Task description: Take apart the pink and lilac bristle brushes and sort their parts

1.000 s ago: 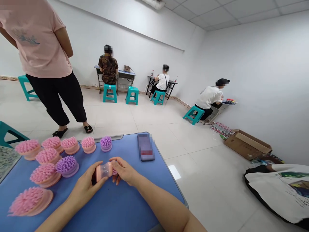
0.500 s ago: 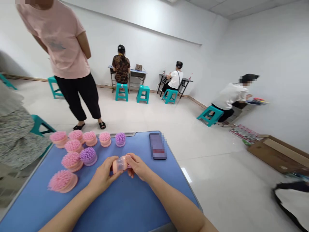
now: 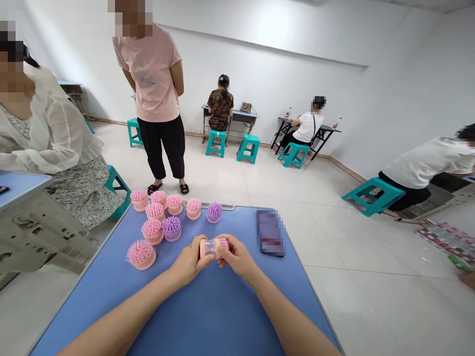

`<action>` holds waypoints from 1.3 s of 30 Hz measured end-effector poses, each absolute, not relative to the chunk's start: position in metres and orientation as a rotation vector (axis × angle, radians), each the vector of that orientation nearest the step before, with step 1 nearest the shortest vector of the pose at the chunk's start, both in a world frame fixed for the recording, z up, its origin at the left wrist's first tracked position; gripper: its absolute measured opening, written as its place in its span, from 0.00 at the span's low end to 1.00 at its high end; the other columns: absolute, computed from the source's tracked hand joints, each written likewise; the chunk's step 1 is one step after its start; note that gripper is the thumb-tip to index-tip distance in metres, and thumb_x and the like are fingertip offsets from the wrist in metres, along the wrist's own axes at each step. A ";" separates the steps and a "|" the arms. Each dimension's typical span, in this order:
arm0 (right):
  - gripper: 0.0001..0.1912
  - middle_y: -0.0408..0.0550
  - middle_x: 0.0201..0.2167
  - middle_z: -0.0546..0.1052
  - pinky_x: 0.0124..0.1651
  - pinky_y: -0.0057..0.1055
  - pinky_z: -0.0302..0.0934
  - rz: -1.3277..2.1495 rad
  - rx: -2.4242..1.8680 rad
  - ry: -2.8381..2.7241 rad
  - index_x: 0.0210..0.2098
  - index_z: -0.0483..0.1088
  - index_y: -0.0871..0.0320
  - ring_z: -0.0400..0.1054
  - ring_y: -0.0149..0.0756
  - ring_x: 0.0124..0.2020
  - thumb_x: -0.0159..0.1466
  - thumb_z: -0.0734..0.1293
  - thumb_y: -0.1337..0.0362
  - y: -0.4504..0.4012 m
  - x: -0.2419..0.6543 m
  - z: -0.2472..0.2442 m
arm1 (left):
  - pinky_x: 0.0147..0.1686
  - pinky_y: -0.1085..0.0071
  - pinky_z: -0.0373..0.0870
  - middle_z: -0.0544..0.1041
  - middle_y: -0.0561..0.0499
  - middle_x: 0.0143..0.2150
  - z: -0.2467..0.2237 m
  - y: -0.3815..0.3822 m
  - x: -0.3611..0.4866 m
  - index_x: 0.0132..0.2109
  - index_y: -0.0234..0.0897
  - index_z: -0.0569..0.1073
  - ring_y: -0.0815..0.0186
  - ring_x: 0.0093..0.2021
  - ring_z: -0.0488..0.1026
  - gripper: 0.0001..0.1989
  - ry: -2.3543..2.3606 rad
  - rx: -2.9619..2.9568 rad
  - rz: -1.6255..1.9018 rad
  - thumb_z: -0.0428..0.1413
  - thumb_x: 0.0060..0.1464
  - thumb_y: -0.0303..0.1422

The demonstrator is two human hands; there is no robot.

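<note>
Left hand (image 3: 189, 262), right hand (image 3: 238, 256) clasp one pink brush (image 3: 212, 247); seven pink brushes (image 3: 152, 230), two purple brushes (image 3: 171, 227) sit beside.

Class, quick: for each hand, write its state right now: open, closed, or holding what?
Left hand: closed, holding the clear pink cylinder.
Right hand: closed, holding the same clear pink cylinder.

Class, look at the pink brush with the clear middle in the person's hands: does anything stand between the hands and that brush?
Nothing visible does. The left hand and right hand both grip the pink brush with the clear middle directly. The nearest loose brush, a purple brush, sits apart, beyond the hands, on the blue table.
</note>
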State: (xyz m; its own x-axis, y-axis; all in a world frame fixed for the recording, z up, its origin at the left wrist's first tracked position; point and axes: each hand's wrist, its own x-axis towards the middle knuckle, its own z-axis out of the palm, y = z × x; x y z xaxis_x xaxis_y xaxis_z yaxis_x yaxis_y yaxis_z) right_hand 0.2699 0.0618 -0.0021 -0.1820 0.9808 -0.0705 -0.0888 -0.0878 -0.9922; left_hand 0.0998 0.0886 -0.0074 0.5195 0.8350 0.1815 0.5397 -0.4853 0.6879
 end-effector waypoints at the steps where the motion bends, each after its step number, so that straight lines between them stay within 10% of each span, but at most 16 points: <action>1: 0.24 0.40 0.25 0.68 0.26 0.28 0.63 1.427 -1.082 -1.275 0.41 0.62 0.57 0.64 0.28 0.23 0.52 0.67 0.50 0.060 0.271 0.001 | 0.28 0.69 0.65 0.71 0.50 0.31 -0.006 0.088 0.099 0.46 0.35 0.59 0.64 0.28 0.69 0.18 1.116 2.163 0.679 0.44 0.54 0.43; 9: 0.41 0.52 0.56 0.56 0.44 0.35 0.62 1.393 -1.096 -1.440 0.57 0.49 0.48 0.64 0.36 0.44 0.49 0.71 0.53 0.054 0.287 0.013 | 0.26 0.72 0.60 0.67 0.55 0.25 -0.001 0.086 0.099 0.43 0.36 0.60 0.66 0.25 0.66 0.16 1.084 2.058 0.702 0.42 0.54 0.44; 18: 0.26 0.42 0.27 0.69 0.22 0.25 0.60 1.591 -1.187 -1.249 0.42 0.62 0.57 0.66 0.27 0.20 0.54 0.61 0.43 0.058 0.276 0.009 | 0.28 0.72 0.61 0.69 0.53 0.30 -0.005 0.088 0.097 0.44 0.37 0.60 0.66 0.28 0.66 0.16 1.068 2.088 0.723 0.45 0.54 0.43; 29: 0.34 0.48 0.48 0.65 0.41 0.34 0.63 1.512 -1.090 -1.313 0.52 0.57 0.50 0.66 0.34 0.41 0.48 0.72 0.56 0.057 0.285 0.013 | 0.28 0.72 0.62 0.69 0.54 0.30 -0.003 0.087 0.101 0.45 0.37 0.60 0.67 0.27 0.66 0.16 1.099 2.012 0.727 0.47 0.53 0.42; 34: 0.29 0.45 0.32 0.70 0.29 0.30 0.63 1.576 -1.196 -1.242 0.48 0.59 0.56 0.68 0.30 0.27 0.54 0.64 0.46 0.059 0.279 0.008 | 0.30 0.72 0.64 0.69 0.51 0.36 -0.004 0.085 0.103 0.47 0.36 0.59 0.66 0.32 0.67 0.19 1.044 2.008 0.749 0.50 0.51 0.40; 39: 0.23 0.43 0.34 0.69 0.35 0.30 0.62 1.474 -1.068 -1.325 0.42 0.62 0.56 0.66 0.30 0.32 0.49 0.71 0.56 0.060 0.283 0.008 | 0.27 0.73 0.63 0.69 0.53 0.32 -0.004 0.086 0.102 0.47 0.38 0.59 0.67 0.29 0.66 0.18 1.046 1.951 0.706 0.49 0.52 0.42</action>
